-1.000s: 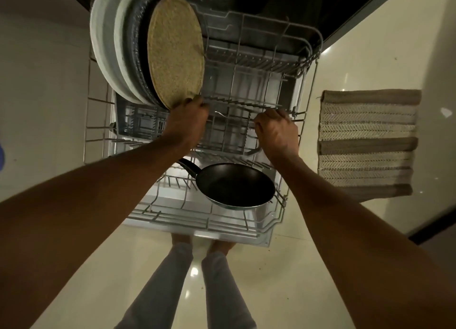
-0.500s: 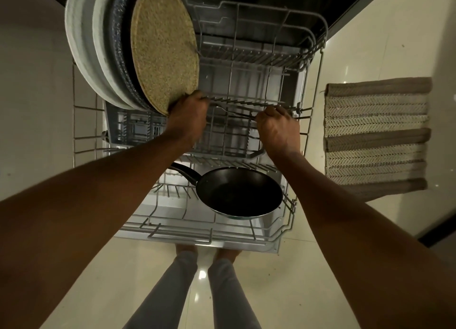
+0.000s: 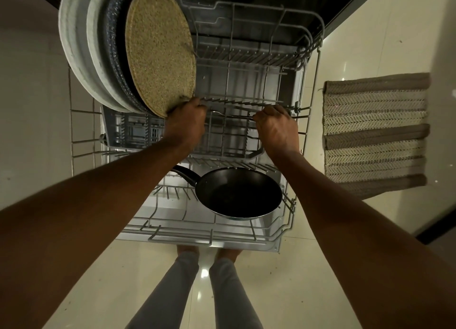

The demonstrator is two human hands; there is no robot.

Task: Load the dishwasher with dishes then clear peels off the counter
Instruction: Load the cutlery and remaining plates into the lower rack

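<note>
- Gripping the lower edge of a stack of plates (image 3: 158, 57), my left hand (image 3: 186, 123) holds them on edge, faces turned right, over the upper rack (image 3: 249, 99).
- Right hand (image 3: 275, 128) curls round a fork (image 3: 234, 115) lying left-right across the rack.
- Black pan (image 3: 239, 193) sits in the lower rack (image 3: 209, 232), handle pointing left.

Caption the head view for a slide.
Left hand holds a stack of plates as right hand grips the upper rack above a frying pan.

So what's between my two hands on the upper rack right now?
In the head view, only bare rack wires and a thin metal utensil span from the left hand to the right hand.
</note>
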